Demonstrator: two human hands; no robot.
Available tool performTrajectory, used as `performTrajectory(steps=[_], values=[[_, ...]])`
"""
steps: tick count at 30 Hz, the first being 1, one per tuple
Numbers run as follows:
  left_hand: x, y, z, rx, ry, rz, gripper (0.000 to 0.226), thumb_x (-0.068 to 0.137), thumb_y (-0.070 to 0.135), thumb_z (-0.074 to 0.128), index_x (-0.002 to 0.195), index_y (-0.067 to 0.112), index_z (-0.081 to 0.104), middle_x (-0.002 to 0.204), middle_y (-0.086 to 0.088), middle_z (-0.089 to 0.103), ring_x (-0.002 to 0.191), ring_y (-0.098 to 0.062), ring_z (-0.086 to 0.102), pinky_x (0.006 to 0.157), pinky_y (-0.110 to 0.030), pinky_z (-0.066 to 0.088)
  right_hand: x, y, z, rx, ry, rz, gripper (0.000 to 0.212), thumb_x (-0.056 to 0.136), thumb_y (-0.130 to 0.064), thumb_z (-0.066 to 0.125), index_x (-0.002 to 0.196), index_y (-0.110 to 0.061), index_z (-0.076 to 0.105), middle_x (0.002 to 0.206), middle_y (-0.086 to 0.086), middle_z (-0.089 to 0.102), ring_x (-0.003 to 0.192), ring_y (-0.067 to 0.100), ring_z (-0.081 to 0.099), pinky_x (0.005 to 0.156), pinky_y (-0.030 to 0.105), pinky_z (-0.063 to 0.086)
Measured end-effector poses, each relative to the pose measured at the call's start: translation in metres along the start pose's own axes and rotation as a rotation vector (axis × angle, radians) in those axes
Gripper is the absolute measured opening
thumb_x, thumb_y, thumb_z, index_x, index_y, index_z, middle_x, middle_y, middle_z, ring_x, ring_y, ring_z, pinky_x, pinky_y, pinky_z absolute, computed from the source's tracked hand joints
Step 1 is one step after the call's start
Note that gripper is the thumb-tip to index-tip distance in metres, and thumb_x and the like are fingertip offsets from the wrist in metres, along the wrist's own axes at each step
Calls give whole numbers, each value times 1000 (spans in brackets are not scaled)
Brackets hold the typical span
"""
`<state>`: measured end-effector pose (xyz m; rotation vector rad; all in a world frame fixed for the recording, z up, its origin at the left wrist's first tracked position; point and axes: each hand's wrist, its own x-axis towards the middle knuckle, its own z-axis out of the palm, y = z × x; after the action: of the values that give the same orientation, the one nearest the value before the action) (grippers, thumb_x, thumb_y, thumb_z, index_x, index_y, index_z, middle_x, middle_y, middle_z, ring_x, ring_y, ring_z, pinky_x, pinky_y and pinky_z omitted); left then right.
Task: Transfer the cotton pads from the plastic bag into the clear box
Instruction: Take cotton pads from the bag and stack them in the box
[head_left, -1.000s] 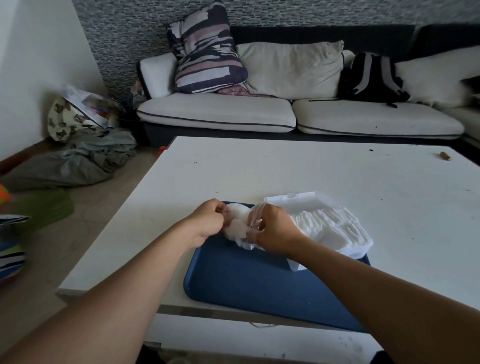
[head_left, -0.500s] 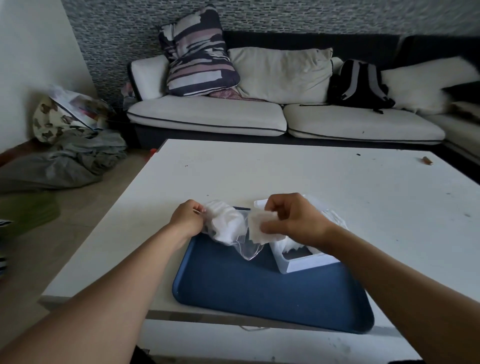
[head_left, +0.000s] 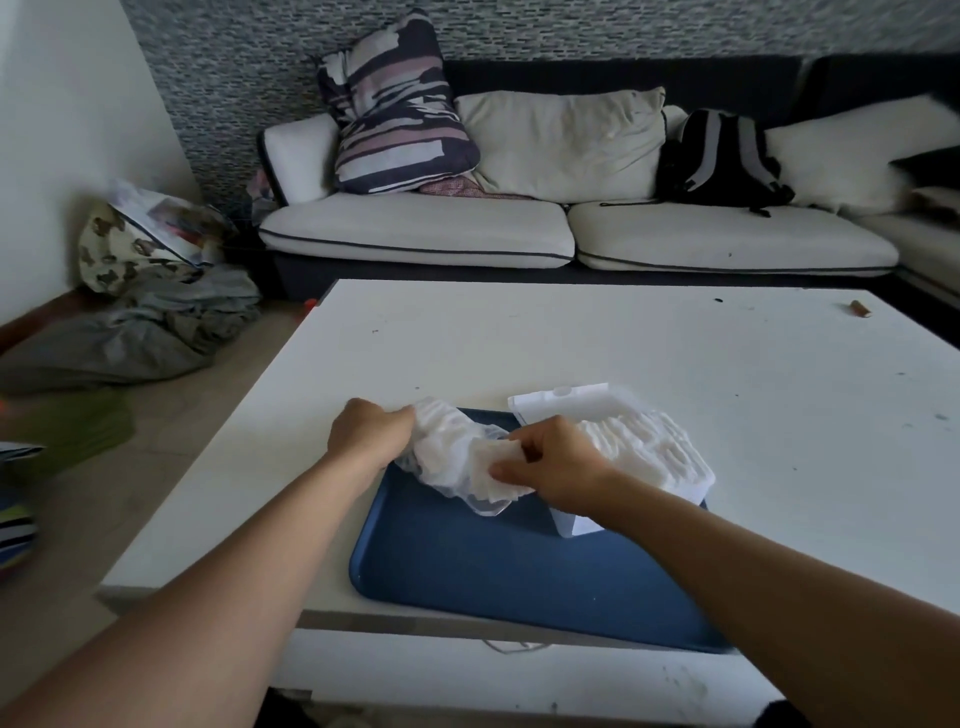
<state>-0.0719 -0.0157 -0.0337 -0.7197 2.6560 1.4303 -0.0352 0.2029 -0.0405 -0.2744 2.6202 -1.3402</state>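
A clear plastic bag (head_left: 451, 457) with white cotton pads inside lies over the far left part of a blue tray (head_left: 498, 566). My left hand (head_left: 370, 432) is closed on the bag's left end. My right hand (head_left: 551, 468) pinches cotton pads (head_left: 503, 457) at the bag's open right end. Just right of that hand stands the clear box (head_left: 644, 451), its lid (head_left: 561, 401) tipped open at the back, packed with a row of upright white pads. My right wrist hides the box's near left corner.
The tray sits near the front edge of a white table (head_left: 623, 343). A small brown object (head_left: 860, 309) lies at the table's far right. Behind are a sofa with cushions (head_left: 415, 228) and a black backpack (head_left: 719, 156). Clothes and bags (head_left: 150, 312) lie on the floor at left.
My right hand was at the box with a pad half a second ago and has come back left to the bag's opening. My left hand has kept its hold on the bag.
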Motion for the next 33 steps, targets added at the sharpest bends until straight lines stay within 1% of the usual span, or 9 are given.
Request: performTrajectory(steps=[4, 9, 13, 16, 21, 24, 28, 30, 33], values=[[-3, -8, 4, -56, -169, -60, 37, 86, 41, 70, 96, 5, 71, 83, -9, 73, 76, -26, 72, 75, -36, 61, 14, -7, 19, -52, 5, 3, 43, 82, -16, 75, 53, -11, 44, 54, -6, 36, 51, 9, 31, 46, 16, 25], [-9, -10, 8, -124, -299, -64, 19, 95, 22, 63, 102, 7, 72, 92, -12, 76, 78, -22, 70, 79, -36, 60, 25, -13, 39, 25, 24, 30, 17, 86, -21, 74, 72, -14, 68, 75, -6, 65, 64, -2, 61, 49, 8, 38], [-6, -11, 12, -192, -435, -54, 17, 98, 12, 57, 98, 13, 74, 85, -5, 76, 79, -19, 70, 73, -34, 60, 27, -19, 39, 67, -24, 32, 36, 85, 0, 68, 56, -11, 51, 45, -14, 56, 39, -5, 49, 40, 6, 33], [-8, -8, 11, -173, -502, -33, 21, 99, 6, 51, 101, 11, 72, 85, -5, 76, 81, -21, 70, 79, -35, 59, 25, -20, 38, 51, -78, 40, 40, 84, 1, 70, 53, -14, 50, 34, -16, 48, 32, -3, 46, 40, 9, 35], [-8, -6, 16, -227, -447, -52, 24, 102, 9, 45, 107, 7, 69, 98, -12, 77, 90, -28, 73, 78, -39, 62, 24, -12, 39, -73, 67, -68, 45, 79, -8, 71, 44, -24, 48, 40, -12, 47, 43, 2, 42, 47, 15, 35], [-7, -2, 20, -214, -377, -43, 20, 101, 8, 45, 103, 11, 65, 96, -7, 69, 88, -22, 68, 74, -38, 62, 21, -5, 35, -176, 139, -201, 44, 78, -13, 73, 47, -31, 48, 59, -13, 55, 63, 10, 55, 59, 27, 44], [1, -3, 24, -137, -336, 25, 24, 100, 10, 45, 87, 13, 65, 96, -8, 68, 88, -24, 65, 77, -35, 58, 7, -6, 18, -224, 143, -310, 17, 77, -11, 75, 63, -15, 66, 67, -14, 59, 65, 9, 52, 61, 25, 40], [5, -6, 26, -100, -310, 72, 24, 97, 13, 46, 79, 13, 61, 90, -10, 63, 83, -25, 57, 82, -40, 56, 1, -11, 1, -204, 130, -275, 14, 77, -13, 75, 65, -12, 68, 66, -5, 63, 60, 9, 51, 60, 25, 41], [12, -6, 28, -88, -290, 95, 15, 86, 16, 51, 75, 13, 62, 88, -10, 63, 86, -25, 57, 94, -46, 55, -14, -17, -30, 22, 96, -33, 15, 79, -13, 79, 66, -16, 72, 62, -6, 62, 57, 7, 52, 59, 22, 44]])
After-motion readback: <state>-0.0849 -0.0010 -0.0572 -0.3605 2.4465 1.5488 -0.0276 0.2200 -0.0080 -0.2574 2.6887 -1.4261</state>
